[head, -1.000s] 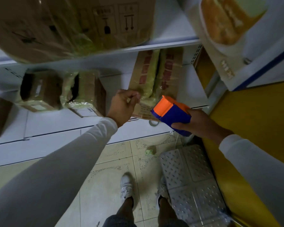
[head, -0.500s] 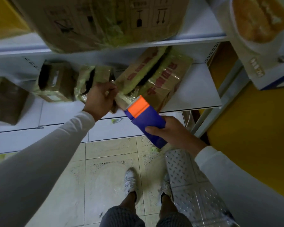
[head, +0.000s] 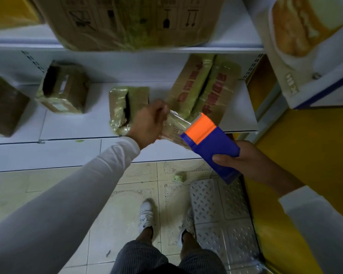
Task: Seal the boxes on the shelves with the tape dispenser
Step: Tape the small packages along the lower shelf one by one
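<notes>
Tape (head: 176,123) now stretched from tape dispenser (head: 210,143) to left hand (head: 149,123).

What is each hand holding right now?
Left hand: pinches the tape strip.
Right hand: grips the tape dispenser.

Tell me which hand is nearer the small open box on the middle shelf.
Left. The left hand overlaps the small open box; the right hand grips the tape dispenser farther right.

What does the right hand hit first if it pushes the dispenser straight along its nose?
The right hand aims the tape dispenser up and left. Its orange end already sits at the red-printed box, probably meeting that box's near corner first, beside the left hand. Depth unclear.
</notes>
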Available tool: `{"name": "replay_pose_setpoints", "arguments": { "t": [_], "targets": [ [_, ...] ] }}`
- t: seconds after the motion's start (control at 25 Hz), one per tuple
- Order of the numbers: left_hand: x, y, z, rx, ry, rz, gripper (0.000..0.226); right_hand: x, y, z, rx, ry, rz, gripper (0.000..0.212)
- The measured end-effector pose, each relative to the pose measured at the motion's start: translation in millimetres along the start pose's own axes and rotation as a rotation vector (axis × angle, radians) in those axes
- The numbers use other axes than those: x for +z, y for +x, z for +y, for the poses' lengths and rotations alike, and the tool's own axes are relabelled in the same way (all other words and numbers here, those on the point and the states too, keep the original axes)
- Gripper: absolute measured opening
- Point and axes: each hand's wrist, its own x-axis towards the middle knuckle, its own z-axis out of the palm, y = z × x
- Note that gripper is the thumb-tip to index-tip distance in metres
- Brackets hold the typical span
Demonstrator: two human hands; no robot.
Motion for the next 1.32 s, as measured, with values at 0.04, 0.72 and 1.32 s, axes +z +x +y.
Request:
{"name": "replay_pose_setpoints", "arguments": {
  "t": [0.04,0.72,1.32],
  "targets": [
    [0,3,7,-0.035,-0.073,-0.03,0.016,-3,-4,-3,-0.011,0.004,-0.001,0.036],
    [-34,10,19,-0.057,-0.21,0.052,0.026,-51,-23,-55,0.093,-0.168,-0.112,0.017],
    [-19,69,36,0.106,-0.018,-0.192,0.031,13,-40,-21,0.221,0.051,0.235,0.043]
  ]
}}
